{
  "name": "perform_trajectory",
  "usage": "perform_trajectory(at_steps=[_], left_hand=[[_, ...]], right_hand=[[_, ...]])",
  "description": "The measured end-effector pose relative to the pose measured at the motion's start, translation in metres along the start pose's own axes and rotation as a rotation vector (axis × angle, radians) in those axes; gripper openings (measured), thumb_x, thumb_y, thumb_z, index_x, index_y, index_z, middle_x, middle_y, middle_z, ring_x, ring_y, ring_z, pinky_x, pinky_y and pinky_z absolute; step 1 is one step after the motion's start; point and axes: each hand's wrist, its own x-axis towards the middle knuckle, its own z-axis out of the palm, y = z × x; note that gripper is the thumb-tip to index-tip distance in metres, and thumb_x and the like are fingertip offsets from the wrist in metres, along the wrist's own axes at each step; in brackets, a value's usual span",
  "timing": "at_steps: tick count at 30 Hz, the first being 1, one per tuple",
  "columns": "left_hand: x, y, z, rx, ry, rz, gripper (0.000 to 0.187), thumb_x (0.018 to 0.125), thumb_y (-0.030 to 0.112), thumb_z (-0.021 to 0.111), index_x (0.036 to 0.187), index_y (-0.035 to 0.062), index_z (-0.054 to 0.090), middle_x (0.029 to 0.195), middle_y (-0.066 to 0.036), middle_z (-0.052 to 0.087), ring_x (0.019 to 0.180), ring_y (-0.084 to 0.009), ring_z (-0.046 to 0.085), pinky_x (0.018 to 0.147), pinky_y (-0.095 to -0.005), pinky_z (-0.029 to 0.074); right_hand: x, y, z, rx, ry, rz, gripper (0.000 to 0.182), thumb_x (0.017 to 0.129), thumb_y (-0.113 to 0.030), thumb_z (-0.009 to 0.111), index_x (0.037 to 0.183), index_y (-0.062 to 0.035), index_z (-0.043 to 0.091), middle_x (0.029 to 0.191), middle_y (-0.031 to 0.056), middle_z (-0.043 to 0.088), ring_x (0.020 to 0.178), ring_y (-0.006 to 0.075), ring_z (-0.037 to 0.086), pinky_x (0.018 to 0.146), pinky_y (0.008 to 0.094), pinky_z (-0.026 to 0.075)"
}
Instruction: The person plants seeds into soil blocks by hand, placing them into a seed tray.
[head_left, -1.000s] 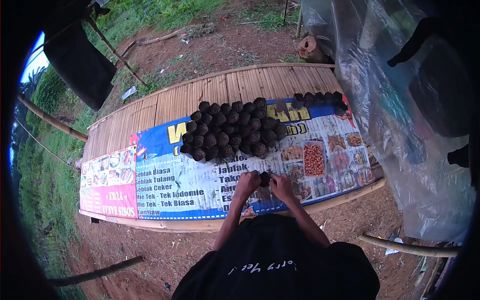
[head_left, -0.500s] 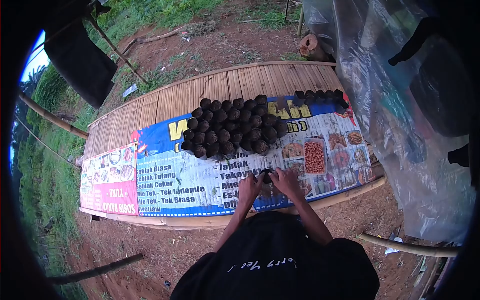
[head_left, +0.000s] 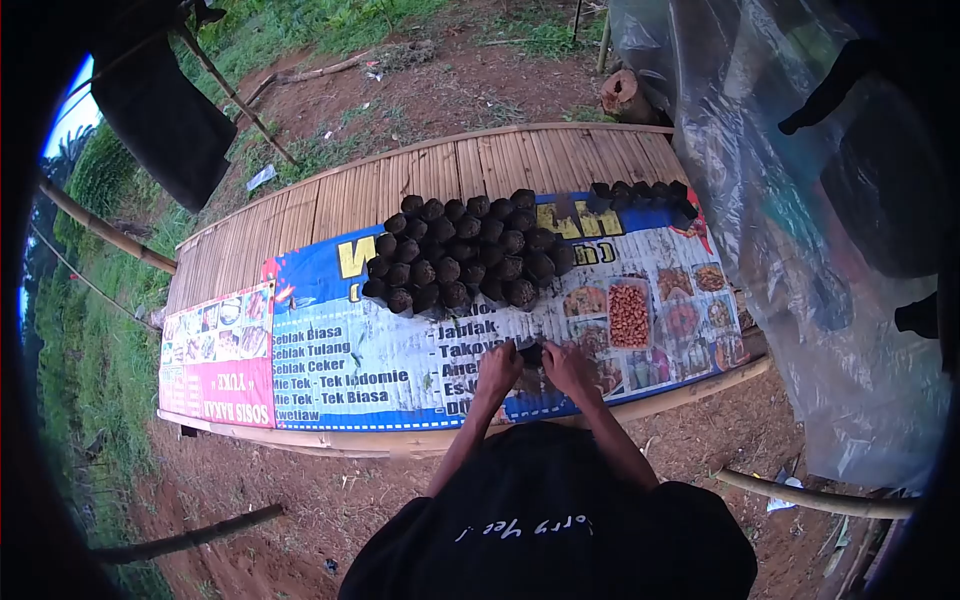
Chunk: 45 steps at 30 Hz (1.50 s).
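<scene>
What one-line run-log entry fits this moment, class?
left hand: pinching small black bag | right hand: pinching same bag | beyond hands: grouped black bags | right side: reddish kernels

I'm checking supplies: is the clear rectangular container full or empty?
Not empty: reddish-brown seed-like pieces spread across the clear rectangular container. Cannot tell how deep.

Bag [head_left: 531, 354]: small, black, dark throughout. Gripped at its two sides, between the fingers of the left hand [head_left: 499, 366] and right hand [head_left: 567, 367]. Position: at the near part of the surface [head_left: 560, 157]. Contents and contact with the surface: cannot be determined.
</scene>
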Motion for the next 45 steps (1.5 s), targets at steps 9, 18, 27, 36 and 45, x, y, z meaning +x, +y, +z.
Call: perform_trajectory(at_steps=[9,18,27,36,45], left_hand=[[-0.006,-0.008,0.008,-0.055,0.034,-0.009,0.016,0.076,0.013,0.060,0.076,-0.0019,0.054,0.070,-0.024,0.059,0.069,-0.0425,0.060,0.063,-0.0486,0.046],[-0.016,-0.008,0.009,-0.125,0.057,0.013,0.023,0.080,0.021,0.064,0.077,-0.0004,0.059,0.073,-0.023,0.063,0.069,-0.0411,0.062,0.062,-0.0464,0.050],[-0.011,-0.018,0.017,-0.025,0.002,0.029,0.024,0.078,0.026,0.060,0.081,0.0027,0.061,0.071,-0.023,0.063,0.068,-0.0435,0.061,0.064,-0.0508,0.050],[-0.006,-0.013,0.015,-0.047,0.016,0.007,0.023,0.077,0.025,0.061,0.077,0.0018,0.060,0.070,-0.022,0.062,0.067,-0.0422,0.061,0.062,-0.0496,0.049],[-0.009,-0.010,0.012,-0.114,0.048,0.046,0.023,0.075,0.024,0.061,0.077,0.0012,0.059,0.069,-0.022,0.062,0.065,-0.0426,0.061,0.061,-0.0491,0.049]], right_hand=[[-0.009,0.001,0.007,0.085,-0.025,0.115,0.019,0.083,-0.023,0.057,0.080,-0.0044,0.059,0.077,0.0218,0.061,0.081,0.0422,0.057,0.072,0.0518,0.046],[-0.015,0.008,0.004,0.037,0.089,0.063,0.026,0.083,-0.033,0.059,0.078,-0.0076,0.064,0.067,0.0183,0.062,0.067,0.0385,0.062,0.061,0.0485,0.048],[-0.011,-0.014,-0.020,-0.022,0.021,0.106,0.024,0.082,-0.032,0.057,0.083,-0.0094,0.065,0.073,0.0218,0.063,0.075,0.0428,0.060,0.069,0.0520,0.047],[-0.016,0.000,0.007,0.010,0.100,0.138,0.024,0.081,-0.030,0.056,0.080,-0.0075,0.065,0.072,0.0239,0.062,0.077,0.0431,0.059,0.071,0.0532,0.047],[-0.019,0.007,0.019,0.043,0.006,0.181,0.026,0.082,-0.032,0.055,0.078,-0.0077,0.065,0.072,0.0247,0.061,0.072,0.0432,0.059,0.071,0.0524,0.047]])
